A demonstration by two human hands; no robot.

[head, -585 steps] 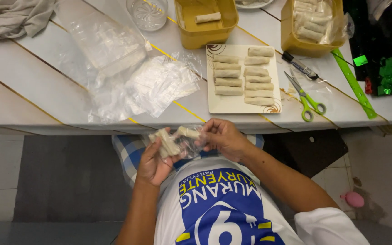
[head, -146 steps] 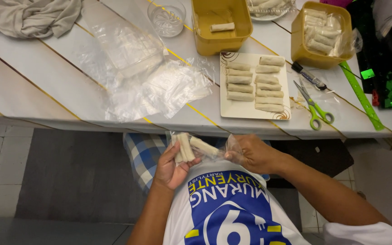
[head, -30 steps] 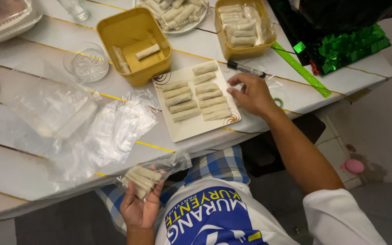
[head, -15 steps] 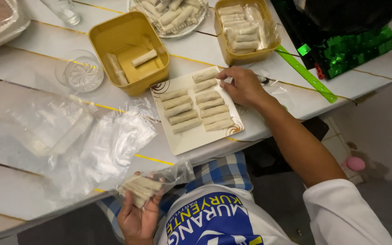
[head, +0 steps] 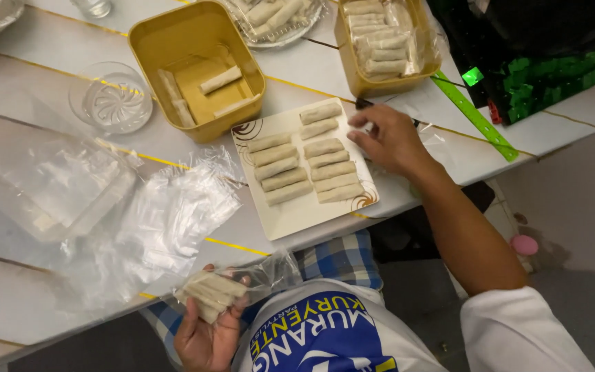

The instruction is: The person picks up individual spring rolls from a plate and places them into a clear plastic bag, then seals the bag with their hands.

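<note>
Right hand (head: 390, 138) has shifted to the plate's (head: 290, 217) right edge, fingers loose; left hand (head: 208, 334) grips the bagged rolls (head: 209, 295).

Yellow tub (head: 151, 43), green ruler (head: 474, 116)

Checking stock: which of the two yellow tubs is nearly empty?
The left yellow tub, beside the glass dish; it holds a few loose rolls, while the right one is packed.
</note>
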